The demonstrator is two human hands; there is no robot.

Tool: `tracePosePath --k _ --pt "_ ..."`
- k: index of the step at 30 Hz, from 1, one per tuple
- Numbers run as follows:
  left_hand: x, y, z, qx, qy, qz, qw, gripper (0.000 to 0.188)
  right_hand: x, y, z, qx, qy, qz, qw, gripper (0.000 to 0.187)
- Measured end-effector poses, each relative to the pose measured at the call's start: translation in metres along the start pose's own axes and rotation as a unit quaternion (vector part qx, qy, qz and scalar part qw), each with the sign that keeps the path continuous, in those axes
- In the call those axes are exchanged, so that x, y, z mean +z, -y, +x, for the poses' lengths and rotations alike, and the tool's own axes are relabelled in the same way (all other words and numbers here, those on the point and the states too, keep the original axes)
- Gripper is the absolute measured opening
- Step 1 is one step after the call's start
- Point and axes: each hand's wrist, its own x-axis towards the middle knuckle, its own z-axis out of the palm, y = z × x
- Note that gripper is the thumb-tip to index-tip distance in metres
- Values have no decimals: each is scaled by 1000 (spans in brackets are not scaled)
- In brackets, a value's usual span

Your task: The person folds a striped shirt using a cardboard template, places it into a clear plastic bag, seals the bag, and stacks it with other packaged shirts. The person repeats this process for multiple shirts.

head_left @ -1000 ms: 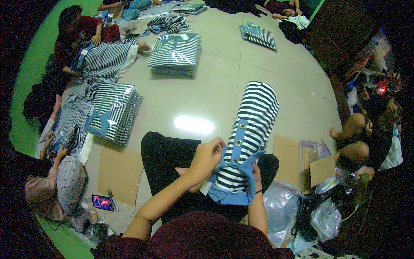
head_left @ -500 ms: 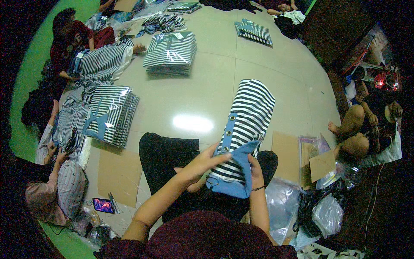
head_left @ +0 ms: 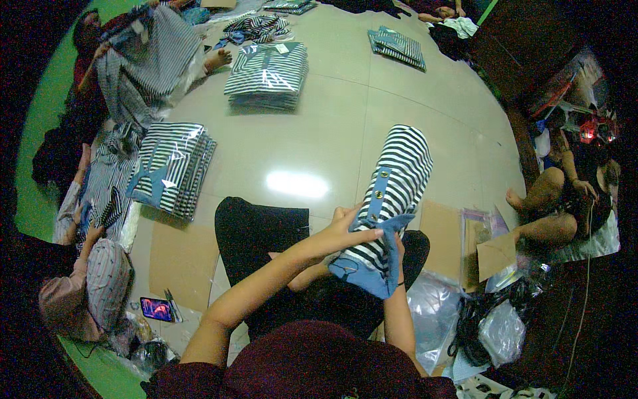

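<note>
Over my lap I hold a folded black-and-white striped shirt [head_left: 401,176], its far end leaning up and to the right. Its blue collar [head_left: 369,274] is nearest me, and a blue button strip [head_left: 380,189] with round metal buttons runs up its left part. My left hand [head_left: 342,233] grips the shirt from the left, thumb across the front beside the collar. At the collar's right side, my right hand [head_left: 401,250] is closed on it; most of its fingers are hidden behind the cloth.
Bagged striped shirts lie in a left stack [head_left: 171,169], a far stack [head_left: 267,76] and a small far-right pile [head_left: 397,48]. Cardboard [head_left: 181,256] and a phone [head_left: 157,308] lie left; plastic bags [head_left: 428,309] lie right. Other people sit along both sides.
The shirt has shifted a little to the right in my hands. My left hand has moved up and right, its thumb now across the front. At upper left, a person has raised a striped garment.
</note>
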Motion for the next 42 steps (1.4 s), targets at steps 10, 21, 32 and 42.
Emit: tracePosePath --k 10,21,32,42 --pt "25 66 -57 -316 27 -578 752 67 34 32 2 168 363 380 834 24" --pt "20 25 -25 -33 -204 -266 941 17 -24 24 -40 43 52 147 987 9" --pt "25 53 -8 -101 -122 -448 880 27 1 27 -25 180 3 66 981 22" --pt "88 77 55 -190 20 -317 929 38 -66 52 -55 57 -161 115 979 21"
